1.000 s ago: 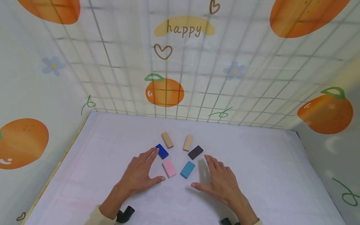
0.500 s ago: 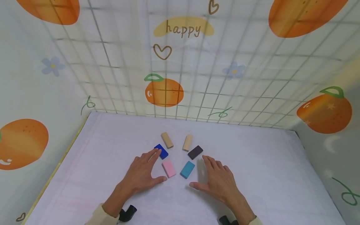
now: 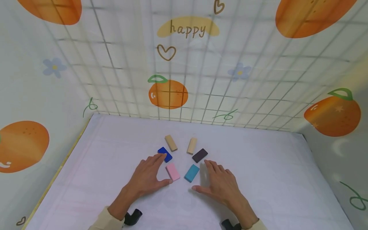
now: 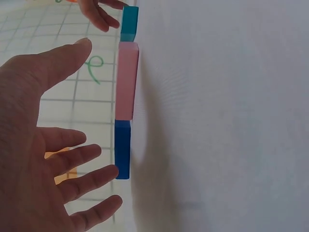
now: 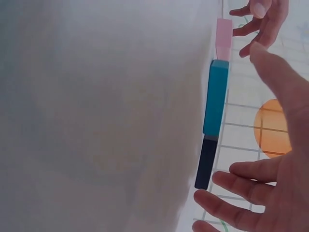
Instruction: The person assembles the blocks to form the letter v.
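Observation:
Six-block ring aside, the nearest pieces are a pink block (image 3: 172, 172) and a light-blue block (image 3: 191, 173), lying flat on the white cloth. My left hand (image 3: 148, 175) is spread above the cloth, its fingertips overlapping a dark-blue block (image 3: 164, 154) and its thumb near the pink one's front end. Opposite it, my right hand (image 3: 222, 183) is spread to the right of the light-blue block, fingertips just below a black block (image 3: 200, 155). In the left wrist view, the left fingers (image 4: 91, 181) are straight and apart. Neither hand holds anything.
Two plain wooden blocks, a left one (image 3: 171, 143) and a right one (image 3: 191, 146), lie farther back. A printed curtain (image 3: 198, 73) with oranges and a grid rises behind the white table surface (image 3: 258, 166). Black wrist devices, one of them the left device (image 3: 133, 217), show at the bottom.
Both hands have drifted slightly inward: the left to the right, nearer the pink block, the right to the left, nearer the light-blue block. The blocks have stayed in place.

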The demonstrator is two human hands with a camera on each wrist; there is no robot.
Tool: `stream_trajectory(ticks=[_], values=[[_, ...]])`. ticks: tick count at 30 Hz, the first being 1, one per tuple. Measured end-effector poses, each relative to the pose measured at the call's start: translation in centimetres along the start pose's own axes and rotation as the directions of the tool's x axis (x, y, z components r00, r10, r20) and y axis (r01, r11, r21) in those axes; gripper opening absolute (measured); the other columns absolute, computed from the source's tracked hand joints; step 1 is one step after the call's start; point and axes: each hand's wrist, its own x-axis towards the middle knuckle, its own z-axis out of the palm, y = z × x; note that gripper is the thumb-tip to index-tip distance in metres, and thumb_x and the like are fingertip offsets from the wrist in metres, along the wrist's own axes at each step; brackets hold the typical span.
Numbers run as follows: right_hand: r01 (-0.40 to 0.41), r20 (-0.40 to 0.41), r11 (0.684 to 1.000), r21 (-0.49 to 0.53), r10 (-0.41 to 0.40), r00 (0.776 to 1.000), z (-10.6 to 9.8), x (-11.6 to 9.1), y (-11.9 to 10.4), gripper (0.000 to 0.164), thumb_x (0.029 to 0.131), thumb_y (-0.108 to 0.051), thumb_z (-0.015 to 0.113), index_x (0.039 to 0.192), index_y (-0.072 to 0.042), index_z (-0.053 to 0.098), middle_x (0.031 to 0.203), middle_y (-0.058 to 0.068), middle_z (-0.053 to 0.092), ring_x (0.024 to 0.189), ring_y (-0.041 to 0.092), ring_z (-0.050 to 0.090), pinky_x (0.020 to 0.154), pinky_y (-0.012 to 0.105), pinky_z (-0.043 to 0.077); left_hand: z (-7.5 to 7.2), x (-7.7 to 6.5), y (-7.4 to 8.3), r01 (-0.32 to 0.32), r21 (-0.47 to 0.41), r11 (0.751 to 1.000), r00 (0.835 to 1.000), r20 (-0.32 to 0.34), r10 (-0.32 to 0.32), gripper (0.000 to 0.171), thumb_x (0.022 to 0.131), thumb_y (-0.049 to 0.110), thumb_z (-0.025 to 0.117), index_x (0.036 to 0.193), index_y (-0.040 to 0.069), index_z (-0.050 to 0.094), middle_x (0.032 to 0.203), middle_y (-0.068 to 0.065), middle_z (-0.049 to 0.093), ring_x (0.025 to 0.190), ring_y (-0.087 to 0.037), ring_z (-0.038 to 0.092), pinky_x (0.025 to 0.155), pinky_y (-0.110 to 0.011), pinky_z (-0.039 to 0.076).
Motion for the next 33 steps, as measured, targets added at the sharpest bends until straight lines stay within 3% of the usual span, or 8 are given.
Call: stream_trajectory(ticks=[10,33], values=[[0.026,-0.009,1.0,0.004,-0.026,1.0,0.22,-0.05,0.07,0.107,0.073,-0.08,0.069,0.147,-0.005,0.047,0.142,0.014,0.054,0.119,0.034,0.057,0.09,0.053,0.049,0.25,0.14,0.13,-0.004,-0.018,1.0,1.0,-0.022,0.004,0.089,0.085,0.062,0.071,0.154,0.012,0.043,0.155,-0.009,0.044,0.139,-0.033,0.044,0.109,-0.057,0.037],[0.033,-0.015,0.999,0.003,-0.033,0.999,0.45,0.14,-0.29,0.102,0.074,-0.077,0.07,0.143,-0.005,0.051,0.137,0.013,0.057,0.119,0.034,0.058,0.092,0.057,0.049,0.58,0.88,0.24,-0.001,-0.026,1.0,1.0,-0.008,0.001,0.084,0.085,0.057,0.075,0.15,0.012,0.047,0.15,-0.009,0.049,0.135,-0.03,0.048,0.107,-0.051,0.041]])
